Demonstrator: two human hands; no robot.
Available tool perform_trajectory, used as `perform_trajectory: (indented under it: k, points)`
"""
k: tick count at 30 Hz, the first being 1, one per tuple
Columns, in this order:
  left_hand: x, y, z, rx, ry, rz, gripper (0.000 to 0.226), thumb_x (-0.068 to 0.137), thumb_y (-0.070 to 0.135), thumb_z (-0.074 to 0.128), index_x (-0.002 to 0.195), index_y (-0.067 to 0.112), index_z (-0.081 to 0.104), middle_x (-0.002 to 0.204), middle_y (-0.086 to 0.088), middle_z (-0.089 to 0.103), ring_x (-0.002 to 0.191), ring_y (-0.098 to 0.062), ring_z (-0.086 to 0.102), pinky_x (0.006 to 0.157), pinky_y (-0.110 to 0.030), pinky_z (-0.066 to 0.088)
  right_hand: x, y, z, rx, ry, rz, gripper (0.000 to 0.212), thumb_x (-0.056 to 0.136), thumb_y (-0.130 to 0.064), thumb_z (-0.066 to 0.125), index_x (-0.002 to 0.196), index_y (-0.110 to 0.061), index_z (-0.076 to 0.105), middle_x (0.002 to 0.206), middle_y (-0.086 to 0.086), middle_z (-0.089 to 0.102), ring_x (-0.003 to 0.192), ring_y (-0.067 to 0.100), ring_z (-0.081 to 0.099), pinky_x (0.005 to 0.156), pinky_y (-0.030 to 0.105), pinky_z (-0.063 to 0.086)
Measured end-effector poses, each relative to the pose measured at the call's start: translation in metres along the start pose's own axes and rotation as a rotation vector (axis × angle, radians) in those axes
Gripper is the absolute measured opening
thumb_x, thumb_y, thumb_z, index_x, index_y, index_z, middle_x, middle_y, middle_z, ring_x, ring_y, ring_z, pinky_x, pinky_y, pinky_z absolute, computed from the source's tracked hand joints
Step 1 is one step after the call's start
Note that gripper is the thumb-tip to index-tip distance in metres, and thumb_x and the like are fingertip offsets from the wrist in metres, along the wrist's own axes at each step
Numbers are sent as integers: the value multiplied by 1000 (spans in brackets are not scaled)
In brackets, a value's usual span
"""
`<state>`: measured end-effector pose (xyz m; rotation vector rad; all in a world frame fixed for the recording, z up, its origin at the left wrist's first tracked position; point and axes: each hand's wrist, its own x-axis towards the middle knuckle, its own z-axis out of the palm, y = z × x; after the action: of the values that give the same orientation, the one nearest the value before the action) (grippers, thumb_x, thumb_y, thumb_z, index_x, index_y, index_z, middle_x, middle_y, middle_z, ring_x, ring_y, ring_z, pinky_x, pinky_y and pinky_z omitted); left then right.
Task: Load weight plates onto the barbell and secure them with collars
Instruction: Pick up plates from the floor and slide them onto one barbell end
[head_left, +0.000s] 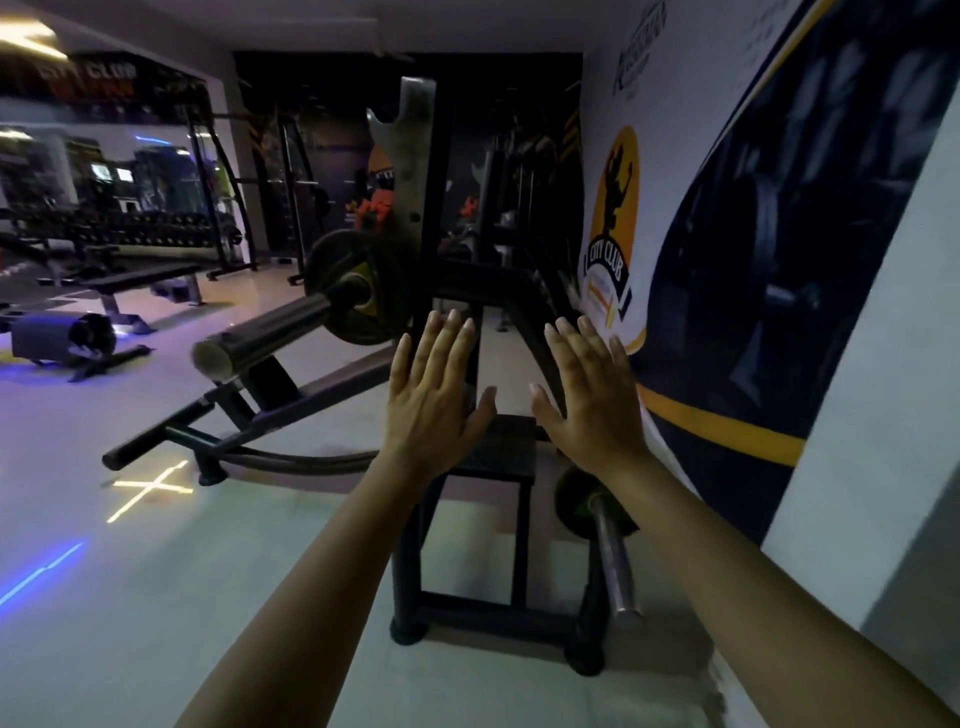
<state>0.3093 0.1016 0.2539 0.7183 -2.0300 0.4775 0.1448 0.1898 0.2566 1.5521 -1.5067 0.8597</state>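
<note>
The barbell sleeve (260, 332) points toward me at left centre, resting on a dark rack. One black weight plate with a yellow hub (353, 288) sits on it against the rack upright (415, 171). No collar shows on the sleeve. My left hand (434, 395) and my right hand (587, 395) are both raised flat in front of me, fingers spread, holding nothing, to the right of the plate. Low on the right a second plate (571, 499) sits on a storage peg (613, 556) of the rack.
The rack's black base frame (467, 618) stands on the pale floor right below my arms. A wall with a club logo (613, 234) runs close on the right. Benches (140, 280) and a dumbbell rack (114, 223) stand far left.
</note>
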Motion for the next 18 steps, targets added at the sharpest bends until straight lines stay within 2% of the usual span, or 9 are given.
perform_trajectory:
  k: [3,6,11,14,18]
  points:
    - [3,39,38,-55,-77,-32,64,90,45,35,139,5,31,146,-16,35,138,-27,20,112,-42,11,-20,43,4,-17,-24,17,58,85,-24,62,134,-1,42,139,18,45,132,34,35,111,46,18]
    - [5,67,81,-97,-153,-49,65,90,46,33,141,6,29,148,-15,30,140,-25,14,114,-39,4,-40,82,16,-32,-64,35,60,84,-24,63,135,-2,41,140,17,45,133,33,35,112,46,17]
    - [9,93,160,-162,-243,-24,66,90,47,32,142,8,25,150,-14,28,140,-21,8,115,-37,-3,-72,144,54,-38,-154,81,62,82,-23,65,134,-1,41,137,19,48,130,34,40,108,52,30]
    - [7,98,218,-204,-287,-43,66,90,47,34,143,10,23,151,-13,26,140,-18,5,114,-36,-5,-95,183,90,-25,-257,122,61,80,-21,68,133,-2,43,134,19,51,127,34,44,105,52,33]
    - [-3,98,306,-279,-424,-72,66,90,46,36,145,12,19,153,-8,20,141,-14,-4,114,-34,-7,-122,235,151,-30,-440,208,58,85,-23,63,135,-4,41,136,17,49,130,32,41,108,50,25]
